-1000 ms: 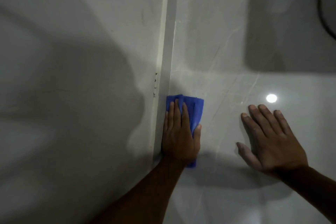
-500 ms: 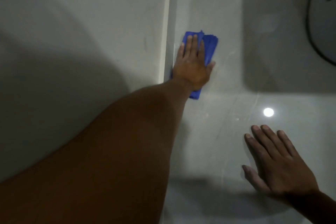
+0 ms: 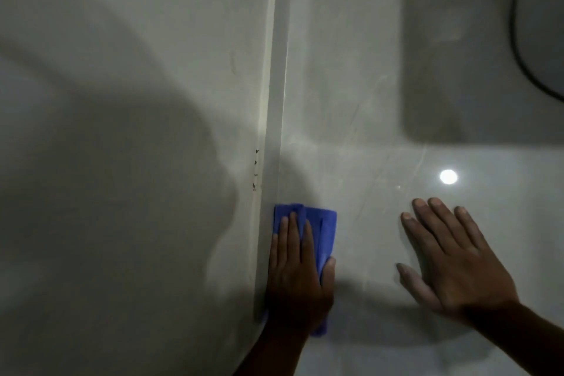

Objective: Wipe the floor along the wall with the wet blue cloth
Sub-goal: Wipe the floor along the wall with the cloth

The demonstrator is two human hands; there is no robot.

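A folded blue cloth [image 3: 325, 226] lies flat on the glossy pale floor tile [image 3: 366, 119], its left edge against the skirting strip [image 3: 276, 85] at the foot of the wall [image 3: 137, 70]. My left hand [image 3: 297, 272] presses down on the cloth with fingers pointing away from me, covering most of it; blue shows beyond the fingertips, beside the thumb and below the wrist. My right hand [image 3: 454, 259] rests flat on the bare tile to the right, fingers spread, holding nothing.
A round dark-rimmed object [image 3: 540, 24] sits on the floor at the upper right, with a large shadow beside it. A ceiling light reflects as a bright spot [image 3: 448, 176] on the tile. Small dark marks [image 3: 255, 171] dot the wall just above the cloth.
My left hand pushed the cloth far forward along the skirting half a second ago and has now drawn it back toward me. My right hand has stayed planted on the tile.
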